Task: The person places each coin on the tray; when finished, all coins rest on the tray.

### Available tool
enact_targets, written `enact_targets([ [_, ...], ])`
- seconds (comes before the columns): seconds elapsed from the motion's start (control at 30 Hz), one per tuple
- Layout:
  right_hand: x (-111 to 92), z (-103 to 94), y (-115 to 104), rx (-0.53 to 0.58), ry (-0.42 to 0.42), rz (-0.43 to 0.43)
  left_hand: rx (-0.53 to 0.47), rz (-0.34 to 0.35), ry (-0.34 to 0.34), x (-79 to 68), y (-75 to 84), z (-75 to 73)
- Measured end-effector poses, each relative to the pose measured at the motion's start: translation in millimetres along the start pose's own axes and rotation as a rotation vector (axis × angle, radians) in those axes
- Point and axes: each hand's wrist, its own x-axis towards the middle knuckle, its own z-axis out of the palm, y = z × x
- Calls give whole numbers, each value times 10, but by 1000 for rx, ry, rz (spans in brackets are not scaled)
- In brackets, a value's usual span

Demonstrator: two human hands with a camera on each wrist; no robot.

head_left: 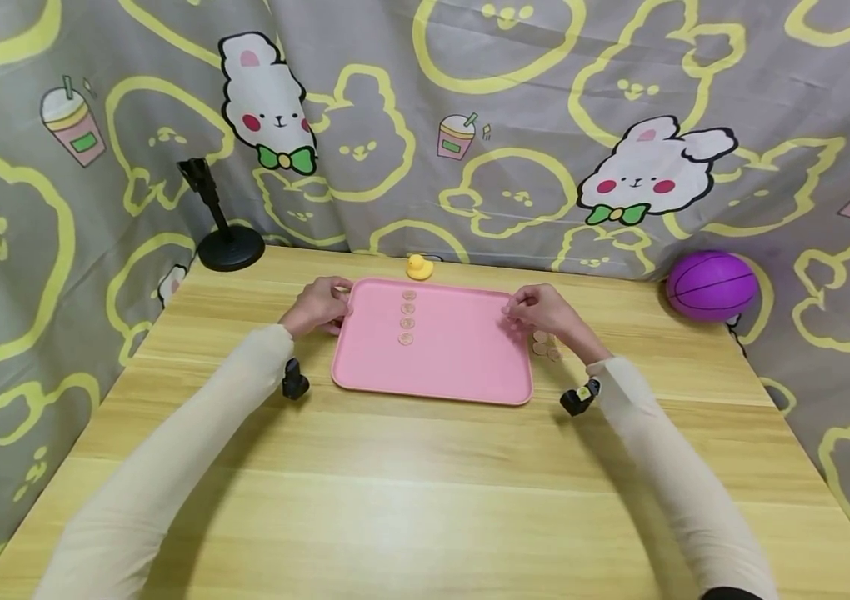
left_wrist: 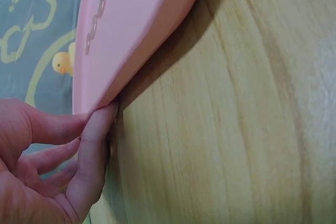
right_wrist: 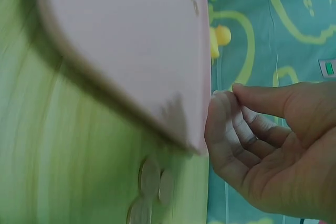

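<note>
A pink tray point(head_left: 455, 358) lies on the wooden table, a column of several coins point(head_left: 407, 322) along its left part. At the tray's left edge my left hand point(head_left: 317, 304) pinches the rim between thumb and forefinger, as the left wrist view shows up close. My right hand point(head_left: 542, 308) is at the tray's far right corner, fingers curled, thumb tip against the forefinger. I cannot tell whether anything is pinched there. More coins point(right_wrist: 149, 177) sit on the table just outside the tray, close to the right wrist.
Behind the tray, a yellow rubber duck point(head_left: 419, 267) stands near the back edge. A black stand point(head_left: 230, 247) is at the back left, a purple ball point(head_left: 712, 286) at the back right. A patterned curtain point(head_left: 395, 125) hangs around the table point(head_left: 410, 492).
</note>
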Motion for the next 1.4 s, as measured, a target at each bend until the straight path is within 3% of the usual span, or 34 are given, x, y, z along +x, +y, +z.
enact_targets([
  [0.53,-112,-355,265,-61,52,13,-10,8,-7,27,-18,-5],
  [0.8,-179,-583,385,-181,114,-10,-11,11,-10,-3,9,-2],
  [1.13,-259,-862,628,-224,40,-32,-14,15,-16,2,6,-3],
  [1.4,-350,-1054,842,-345,-60,-46,-5,19,-9,1,5,-1],
])
